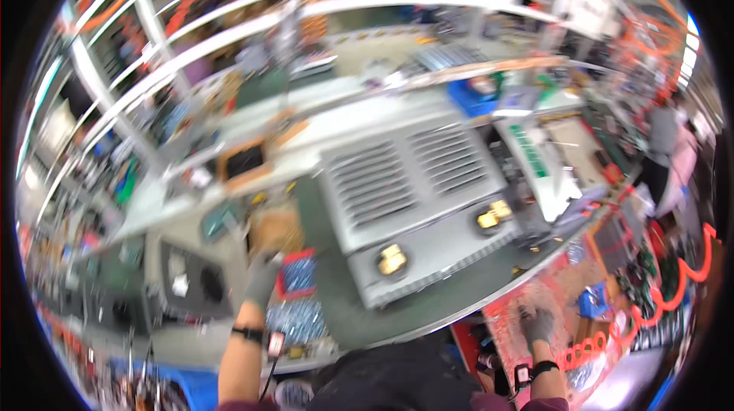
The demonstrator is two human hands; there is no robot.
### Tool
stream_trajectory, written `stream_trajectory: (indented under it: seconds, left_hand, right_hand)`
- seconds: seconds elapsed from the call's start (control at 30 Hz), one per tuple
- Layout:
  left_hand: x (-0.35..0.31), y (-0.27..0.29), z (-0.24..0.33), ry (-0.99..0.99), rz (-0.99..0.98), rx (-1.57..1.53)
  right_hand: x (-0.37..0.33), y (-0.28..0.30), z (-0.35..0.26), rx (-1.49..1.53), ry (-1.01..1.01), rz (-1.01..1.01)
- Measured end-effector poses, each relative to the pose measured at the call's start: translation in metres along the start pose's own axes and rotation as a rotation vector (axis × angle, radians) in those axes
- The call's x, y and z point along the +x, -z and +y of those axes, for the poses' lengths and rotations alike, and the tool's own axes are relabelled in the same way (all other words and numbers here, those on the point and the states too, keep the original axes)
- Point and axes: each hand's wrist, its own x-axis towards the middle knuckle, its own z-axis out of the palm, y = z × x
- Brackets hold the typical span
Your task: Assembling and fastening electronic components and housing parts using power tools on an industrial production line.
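My left hand (264, 279), in a grey glove, reaches to the left of a red tray (284, 282) full of small metal parts. Its fingers are smeared by motion beside a brown cardboard-coloured piece (279, 229). My right hand (539, 325), also gloved in grey, is low over a worn red surface (508, 311); blur hides its fingertips and anything in them. Between the hands, on the dark green bench top (329, 289), lies a large grey metal panel (413, 220) with two banks of louvre slots. Two brass-coloured fittings (393, 259) stand on its near part.
Loose small metal parts (294, 321) lie below the red tray. To the right are a white panel with a green strip (535, 166), a blue box (592, 301) and a coiled orange air hose (673, 300). A blue bin (470, 97) stands behind. Someone (677, 151) is at far right.
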Motion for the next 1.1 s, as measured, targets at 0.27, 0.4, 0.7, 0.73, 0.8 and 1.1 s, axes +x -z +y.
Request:
stream_trajectory:
  seconds: [0.27,0.4,0.7,0.73,0.8,1.1]
  left_hand:
    - [0.031,-0.051,0.147,-0.313,-0.371,-0.501]
    - [0.046,-0.076,0.163,-0.245,-0.556,-0.99]
    - [-0.048,-0.072,0.18,-0.499,-0.482,-0.561]
    - [-0.061,-0.074,0.182,-0.486,-0.454,-0.514]
    - [-0.087,-0.074,0.188,-0.623,-0.377,-0.521]
    - [-0.197,-0.072,0.199,-1.009,-0.241,-0.046]
  right_hand:
    - [0.033,0.271,-0.204,1.548,0.642,0.158]
    - [0.018,0.308,-0.223,1.261,0.538,0.008]
    - [-0.091,0.258,-0.144,1.549,0.302,0.064]
    - [-0.101,0.247,-0.138,1.571,0.31,0.131]
    - [-0.121,0.225,-0.119,1.566,0.265,0.217]
    - [-0.167,0.107,-0.039,1.425,0.197,0.125]
